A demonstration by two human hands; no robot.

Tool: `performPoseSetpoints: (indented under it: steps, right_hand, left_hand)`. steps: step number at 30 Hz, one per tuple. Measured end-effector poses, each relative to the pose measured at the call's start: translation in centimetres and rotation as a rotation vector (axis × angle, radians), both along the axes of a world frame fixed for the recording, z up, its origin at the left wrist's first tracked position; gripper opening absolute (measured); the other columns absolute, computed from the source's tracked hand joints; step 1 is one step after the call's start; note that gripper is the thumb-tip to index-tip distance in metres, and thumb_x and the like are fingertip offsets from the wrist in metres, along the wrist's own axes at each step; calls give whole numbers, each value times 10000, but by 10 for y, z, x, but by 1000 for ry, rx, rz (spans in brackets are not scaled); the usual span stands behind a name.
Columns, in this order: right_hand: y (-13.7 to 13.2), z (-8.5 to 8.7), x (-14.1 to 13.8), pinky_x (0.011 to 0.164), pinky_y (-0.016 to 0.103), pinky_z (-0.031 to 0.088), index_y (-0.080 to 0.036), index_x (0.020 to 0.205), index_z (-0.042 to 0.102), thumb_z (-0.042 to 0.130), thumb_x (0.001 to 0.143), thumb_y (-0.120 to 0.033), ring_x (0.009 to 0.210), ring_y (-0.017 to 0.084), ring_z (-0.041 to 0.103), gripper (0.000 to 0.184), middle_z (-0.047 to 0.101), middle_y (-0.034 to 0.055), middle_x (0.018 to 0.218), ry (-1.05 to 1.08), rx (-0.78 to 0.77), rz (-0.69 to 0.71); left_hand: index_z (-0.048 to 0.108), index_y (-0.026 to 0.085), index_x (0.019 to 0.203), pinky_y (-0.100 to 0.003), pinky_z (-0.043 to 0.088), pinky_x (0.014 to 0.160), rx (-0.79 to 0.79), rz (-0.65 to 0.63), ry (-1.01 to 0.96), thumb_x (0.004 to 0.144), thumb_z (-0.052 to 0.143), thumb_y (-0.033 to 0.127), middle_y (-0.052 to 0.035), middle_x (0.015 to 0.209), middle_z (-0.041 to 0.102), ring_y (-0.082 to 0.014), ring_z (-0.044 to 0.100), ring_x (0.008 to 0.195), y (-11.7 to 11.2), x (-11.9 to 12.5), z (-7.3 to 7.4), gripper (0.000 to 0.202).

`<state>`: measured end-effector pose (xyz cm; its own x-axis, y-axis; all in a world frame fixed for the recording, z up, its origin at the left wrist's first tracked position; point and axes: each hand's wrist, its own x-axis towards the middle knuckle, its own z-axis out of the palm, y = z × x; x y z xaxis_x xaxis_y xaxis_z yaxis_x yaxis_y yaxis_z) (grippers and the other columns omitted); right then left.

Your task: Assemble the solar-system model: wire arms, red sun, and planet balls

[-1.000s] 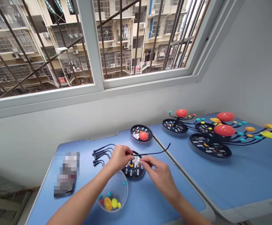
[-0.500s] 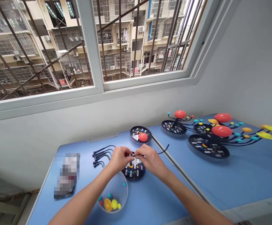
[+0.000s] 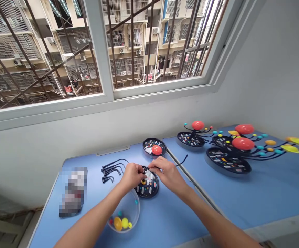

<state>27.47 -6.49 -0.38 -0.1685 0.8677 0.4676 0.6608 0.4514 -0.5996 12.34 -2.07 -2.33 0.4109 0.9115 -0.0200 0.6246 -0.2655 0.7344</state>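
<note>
My right hand [image 3: 165, 169] pinches a thin black curved rod [image 3: 182, 162], whose free end sticks out to the right. The rod's ring-shaped end [image 3: 145, 168] shows between my hands. Beneath them lies a round black base [image 3: 153, 187] with printed planets and white labels. A short black post rises from the yellow centre of this base. The fingers of my left hand [image 3: 132, 176] are closed at the post, partly hiding it. Several black curved rods [image 3: 111, 170] lie to the left of my left hand.
A clear bowl [image 3: 138, 215] with small coloured balls stands at the front. Behind the base is another round base [image 3: 145, 144] with a red dome [image 3: 156, 150]. Assembled planet models [image 3: 229, 168] stand at right. A blurred packet [image 3: 74, 193] lies at left, and a seam divides the tables.
My right hand has drawn slightly right with the rod, and its ring end now shows. My left fingers have shifted slightly left and down, around the post.
</note>
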Motion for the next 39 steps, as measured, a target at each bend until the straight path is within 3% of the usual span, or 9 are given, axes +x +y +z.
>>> performPoseSetpoints:
  steps: [10, 12, 18, 24, 39]
  right_hand:
    - [0, -9, 2, 592, 278, 407, -229, 675, 622, 485, 786, -166, 658, 173, 521, 187, 597, 13, 631, -13, -26, -4]
    - [0, -9, 1, 596, 278, 408, -230, 671, 620, 488, 785, -155, 658, 174, 519, 190, 599, 12, 632, -21, -22, -5]
    - [1, -11, 1, 595, 279, 404, -213, 670, 621, 508, 776, -137, 665, 182, 512, 173, 591, 18, 618, -69, -20, -10]
    - [1, -15, -2, 601, 279, 389, -211, 660, 615, 511, 782, -125, 678, 187, 509, 181, 600, 21, 617, -139, -21, -27]
    - [-3, -17, -6, 570, 253, 347, -200, 662, 620, 466, 814, -134, 655, 172, 509, 226, 608, 24, 605, -248, -39, -70]
  left_hand:
    - [655, 147, 561, -191, 312, 508, 19, -69, -12, 605, 597, 116, 49, 502, 510, -96, 425, 530, -2, -2, 2, 79]
    - [674, 143, 617, -191, 326, 509, 15, -82, -22, 591, 620, 125, 45, 529, 523, -93, 428, 525, -2, -6, 3, 63]
    - [697, 151, 855, -208, 401, 566, 44, -64, -142, 585, 624, 119, 10, 649, 584, -112, 483, 586, -2, -19, 10, 281]
    - [704, 159, 825, -208, 397, 552, 103, -123, -185, 628, 606, 135, 2, 654, 582, -102, 480, 562, -3, -19, 15, 221]
    - [713, 147, 731, -179, 377, 504, 103, -203, -124, 662, 608, 129, 1, 640, 618, -86, 495, 530, 6, -15, 12, 127]
